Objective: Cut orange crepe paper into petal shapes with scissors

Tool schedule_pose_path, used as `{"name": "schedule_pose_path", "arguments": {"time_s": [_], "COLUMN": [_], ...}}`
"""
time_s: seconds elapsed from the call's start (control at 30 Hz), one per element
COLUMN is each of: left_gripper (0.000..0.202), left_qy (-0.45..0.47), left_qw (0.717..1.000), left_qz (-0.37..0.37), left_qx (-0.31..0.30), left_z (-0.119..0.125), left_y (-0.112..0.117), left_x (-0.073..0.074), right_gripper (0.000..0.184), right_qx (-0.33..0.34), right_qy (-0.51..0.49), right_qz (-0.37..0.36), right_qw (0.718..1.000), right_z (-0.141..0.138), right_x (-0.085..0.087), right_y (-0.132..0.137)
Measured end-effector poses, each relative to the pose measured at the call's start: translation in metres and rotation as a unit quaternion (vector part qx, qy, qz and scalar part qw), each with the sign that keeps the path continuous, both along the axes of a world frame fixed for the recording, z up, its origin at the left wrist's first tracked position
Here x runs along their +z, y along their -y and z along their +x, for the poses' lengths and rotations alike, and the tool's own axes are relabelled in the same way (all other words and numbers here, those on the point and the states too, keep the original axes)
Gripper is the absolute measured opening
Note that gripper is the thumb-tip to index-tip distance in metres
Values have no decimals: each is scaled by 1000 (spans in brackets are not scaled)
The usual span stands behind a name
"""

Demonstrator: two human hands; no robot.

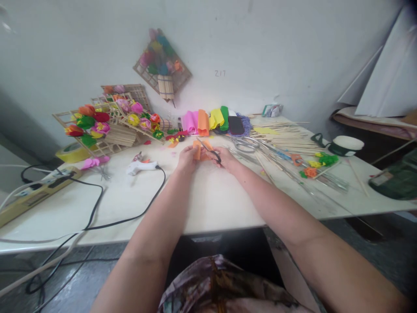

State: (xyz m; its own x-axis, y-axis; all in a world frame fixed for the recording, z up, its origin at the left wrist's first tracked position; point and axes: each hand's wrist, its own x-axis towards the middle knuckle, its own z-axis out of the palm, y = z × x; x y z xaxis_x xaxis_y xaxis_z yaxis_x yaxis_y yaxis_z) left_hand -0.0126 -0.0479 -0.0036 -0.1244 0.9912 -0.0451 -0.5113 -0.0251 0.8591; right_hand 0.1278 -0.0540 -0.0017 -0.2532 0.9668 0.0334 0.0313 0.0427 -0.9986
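The table (221, 208) presents a bare stretch along its front edge, between the person's forearms. At the front left, a power strip (37, 195) lies at an angle. A black cord (153, 200) runs across the table to a white glue gun (143, 167), which lies to the left of the hands.

The left hand (187, 159) is positioned near the middle of the table. Its fingers are closed on a piece of orange paper (197, 150). The right hand (227, 159) is opposite; its fingers hold dark-handled scissors (213, 153), blades directed at the paper. Whether the blades touch the paper cannot be determined.

To the right, beyond the right hand, lie large metal scissors (246, 145) and a spread of thin sticks (289, 140).

At the back, pink paper (190, 123), an orange roll (203, 124), yellow paper (215, 119) and a green roll (224, 117) stand side by side. A floral lattice panel (163, 65) is mounted on the wall (247, 43) beyond.
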Motion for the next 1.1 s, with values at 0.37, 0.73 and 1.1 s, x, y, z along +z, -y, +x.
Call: {"name": "schedule_pose_path", "arguments": {"time_s": [0.37,0.73,1.1], "left_gripper": [20,16,4], "left_qy": [-70,-67,-97], "left_qw": [995,991,986], "left_qz": [5,10,31], "left_qx": [68,114,136], "left_z": [-8,-11,-12], "left_y": [-2,1,0], "left_x": [-1,-1,-5], "right_gripper": [52,34,24], "right_qx": [13,-54,5], "right_qy": [-38,50,316], "right_qz": [-32,-3,-39], "right_qw": [999,997,948], "right_z": [9,33,22], "right_x": [-1,20,22], "right_y": [-5,-2,8]}}
